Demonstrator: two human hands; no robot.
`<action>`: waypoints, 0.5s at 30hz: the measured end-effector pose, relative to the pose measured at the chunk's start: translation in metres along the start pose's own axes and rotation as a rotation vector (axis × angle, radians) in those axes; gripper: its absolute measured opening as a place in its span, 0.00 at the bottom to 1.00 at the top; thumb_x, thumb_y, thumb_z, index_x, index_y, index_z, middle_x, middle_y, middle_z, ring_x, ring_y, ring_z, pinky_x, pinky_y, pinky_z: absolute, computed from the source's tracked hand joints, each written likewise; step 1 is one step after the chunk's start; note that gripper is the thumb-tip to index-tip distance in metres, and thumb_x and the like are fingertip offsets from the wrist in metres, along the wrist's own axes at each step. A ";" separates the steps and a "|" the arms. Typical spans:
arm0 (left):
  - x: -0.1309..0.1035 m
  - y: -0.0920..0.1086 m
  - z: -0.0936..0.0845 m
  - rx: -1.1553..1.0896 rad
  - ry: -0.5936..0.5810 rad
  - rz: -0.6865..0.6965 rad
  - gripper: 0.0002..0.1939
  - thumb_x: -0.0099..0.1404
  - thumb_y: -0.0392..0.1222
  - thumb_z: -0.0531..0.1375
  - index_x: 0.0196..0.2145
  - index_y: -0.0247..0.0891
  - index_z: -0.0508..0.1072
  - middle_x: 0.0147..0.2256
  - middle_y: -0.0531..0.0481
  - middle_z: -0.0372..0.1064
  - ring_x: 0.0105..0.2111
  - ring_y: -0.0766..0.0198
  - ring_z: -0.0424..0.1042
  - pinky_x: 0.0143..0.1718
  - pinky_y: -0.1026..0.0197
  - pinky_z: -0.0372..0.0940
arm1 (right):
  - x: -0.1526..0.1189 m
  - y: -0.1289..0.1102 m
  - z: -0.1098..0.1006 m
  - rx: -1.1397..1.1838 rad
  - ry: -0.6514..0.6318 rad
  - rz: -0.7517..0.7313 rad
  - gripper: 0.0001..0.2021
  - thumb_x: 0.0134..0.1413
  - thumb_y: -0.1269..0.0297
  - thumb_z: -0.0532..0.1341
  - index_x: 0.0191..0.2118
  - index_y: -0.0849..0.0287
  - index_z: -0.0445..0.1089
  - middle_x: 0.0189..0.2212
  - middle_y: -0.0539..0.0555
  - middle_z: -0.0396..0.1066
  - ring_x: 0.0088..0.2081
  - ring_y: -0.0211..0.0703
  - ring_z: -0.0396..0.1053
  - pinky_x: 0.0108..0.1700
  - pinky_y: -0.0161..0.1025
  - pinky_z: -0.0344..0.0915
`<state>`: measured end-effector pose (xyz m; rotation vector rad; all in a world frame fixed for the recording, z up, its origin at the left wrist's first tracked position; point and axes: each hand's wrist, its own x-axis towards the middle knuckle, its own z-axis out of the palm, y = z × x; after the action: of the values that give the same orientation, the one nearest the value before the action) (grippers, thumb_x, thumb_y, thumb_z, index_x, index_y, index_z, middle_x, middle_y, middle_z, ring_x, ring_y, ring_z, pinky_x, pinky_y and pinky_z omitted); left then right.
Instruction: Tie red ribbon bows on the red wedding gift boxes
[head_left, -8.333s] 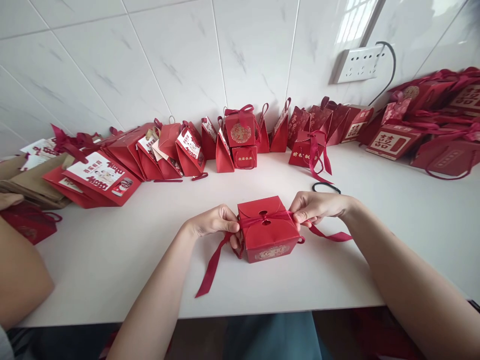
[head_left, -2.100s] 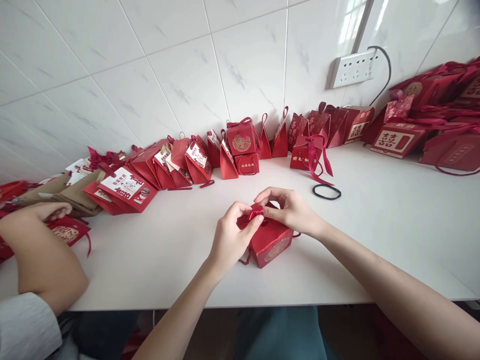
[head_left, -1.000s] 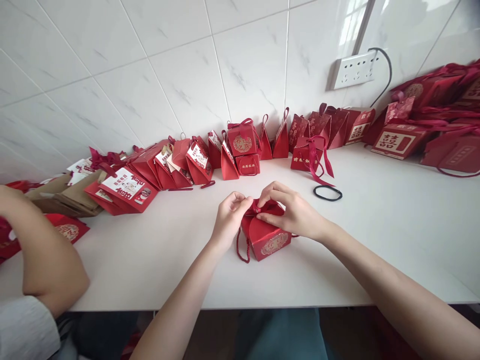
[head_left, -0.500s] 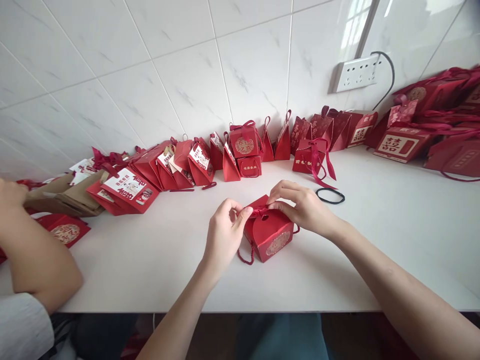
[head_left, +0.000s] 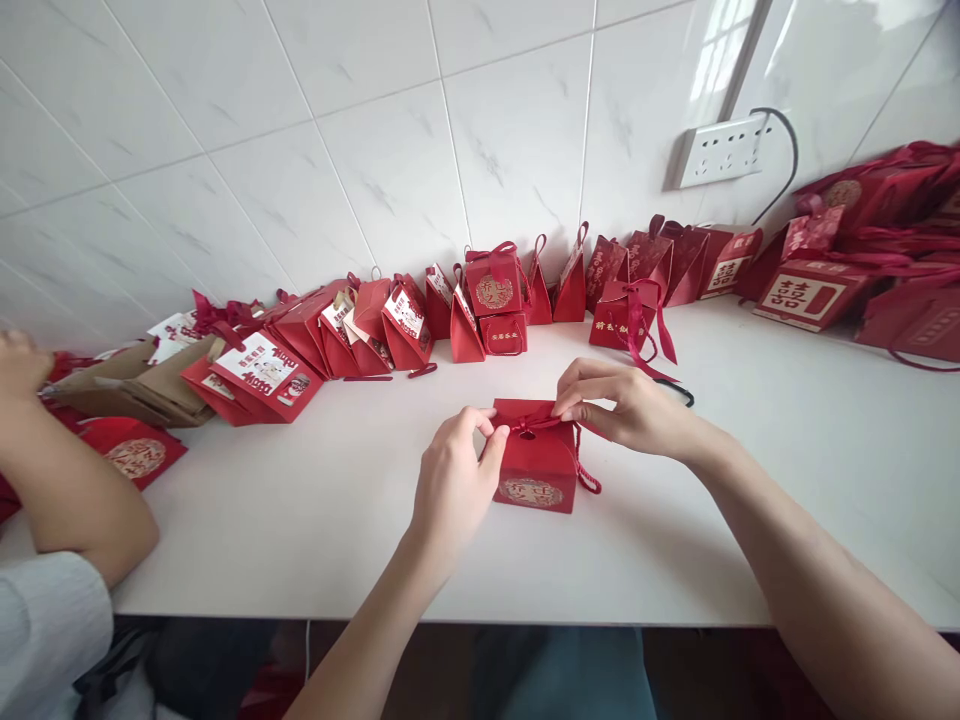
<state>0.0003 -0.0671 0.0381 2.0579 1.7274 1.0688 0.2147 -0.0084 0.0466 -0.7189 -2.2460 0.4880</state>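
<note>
A small red gift box (head_left: 534, 465) with a gold round emblem stands upright on the white table in front of me. Across its top runs a dark red ribbon (head_left: 534, 420), tied in a bow at the middle. My left hand (head_left: 459, 480) is at the box's left side, thumb and forefinger pinched on the left part of the ribbon. From the other side, my right hand (head_left: 626, 405) pinches the ribbon's right part between thumb and fingers. A twisted red cord handle (head_left: 589, 483) hangs at the box's right side; the left side is hidden by my left hand.
Several red gift boxes (head_left: 409, 325) line the tiled wall, with a larger pile (head_left: 810, 285) at the right. A black band (head_left: 679, 390) lies behind my right hand. Another person's arm (head_left: 82, 480) rests at the left by brown paper boxes (head_left: 142, 385). A power strip (head_left: 724, 150) is on the wall.
The box has turned so that its emblem side faces me squarely. My right hand has shifted slightly right with the ribbon, and the bow is stretched wider.
</note>
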 end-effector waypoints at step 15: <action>-0.008 -0.007 0.016 0.001 0.122 0.188 0.10 0.64 0.37 0.56 0.27 0.39 0.59 0.27 0.54 0.62 0.30 0.67 0.63 0.31 0.65 0.60 | 0.006 -0.019 -0.016 0.064 0.053 0.248 0.16 0.58 0.58 0.55 0.25 0.59 0.73 0.32 0.53 0.71 0.30 0.38 0.67 0.32 0.36 0.61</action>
<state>0.0059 -0.0686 0.0195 2.2343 1.6129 1.2723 0.2162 -0.0167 0.0705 -0.9713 -2.0926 0.6499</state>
